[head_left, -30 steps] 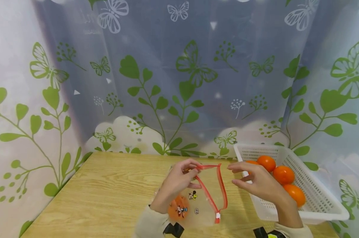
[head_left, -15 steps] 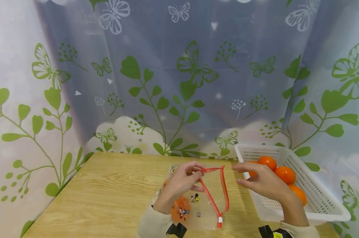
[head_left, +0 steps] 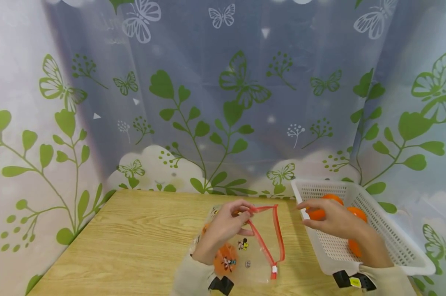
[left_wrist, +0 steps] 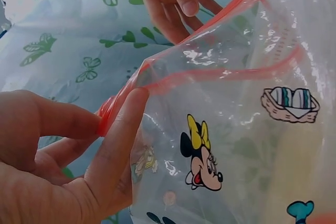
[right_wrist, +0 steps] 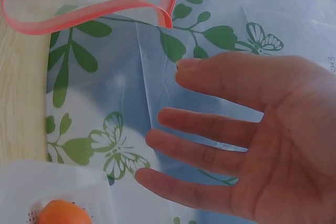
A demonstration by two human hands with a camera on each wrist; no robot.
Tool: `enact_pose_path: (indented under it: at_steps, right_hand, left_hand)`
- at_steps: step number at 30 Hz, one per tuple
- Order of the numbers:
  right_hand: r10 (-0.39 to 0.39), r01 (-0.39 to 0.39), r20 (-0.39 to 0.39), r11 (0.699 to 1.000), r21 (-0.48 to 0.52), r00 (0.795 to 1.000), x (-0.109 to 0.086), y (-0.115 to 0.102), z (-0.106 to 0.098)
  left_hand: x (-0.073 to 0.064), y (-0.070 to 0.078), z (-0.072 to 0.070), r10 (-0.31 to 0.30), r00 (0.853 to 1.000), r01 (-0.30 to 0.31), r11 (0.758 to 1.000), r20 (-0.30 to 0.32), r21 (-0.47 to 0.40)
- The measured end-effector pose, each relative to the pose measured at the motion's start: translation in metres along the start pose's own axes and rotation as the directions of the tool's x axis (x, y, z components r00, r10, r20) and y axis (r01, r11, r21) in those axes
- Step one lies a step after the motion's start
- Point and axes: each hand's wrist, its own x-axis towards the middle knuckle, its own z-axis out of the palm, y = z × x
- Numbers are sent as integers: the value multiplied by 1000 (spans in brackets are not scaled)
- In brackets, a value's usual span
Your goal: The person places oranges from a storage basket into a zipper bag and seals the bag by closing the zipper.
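My left hand (head_left: 226, 224) pinches the red zip edge of a clear zip bag (head_left: 254, 246) printed with cartoon figures. The bag's mouth gapes toward the right, with a white slider (head_left: 274, 269) at its near corner. Through the plastic show round orange fruits, one (head_left: 224, 260) plainly and another partly behind my left hand. My right hand (head_left: 332, 218) hovers over the left side of a white basket (head_left: 389, 230), holding nothing, its fingers apart in the right wrist view. Several smooth orange fruits (head_left: 357, 213) lie in the basket, partly covered by my right hand and forearm.
Both the bag and the basket are on a wood-grain table (head_left: 134, 234). A printed curtain (head_left: 193, 123) with leaves and butterflies closes off the back and both sides. The basket's raised rim stands to the right of the bag.
My right hand has moved right, away from the bag's mouth and further over the basket. My left hand keeps its pinch on the bag, which has shifted only slightly.
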Motion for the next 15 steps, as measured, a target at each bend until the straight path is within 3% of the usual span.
enact_pose_path:
  at_steps: [9,15]
  right_hand:
    - [24,-27,47,999,44,999,2,10,-7]
    - [52,-49,87,998,-27,995,7,25,-18]
  left_hand:
    - [8,-4,-1,39,998,-38,999,-51,16]
    - [7,-5,-1,43,999,-42,999,-34,19]
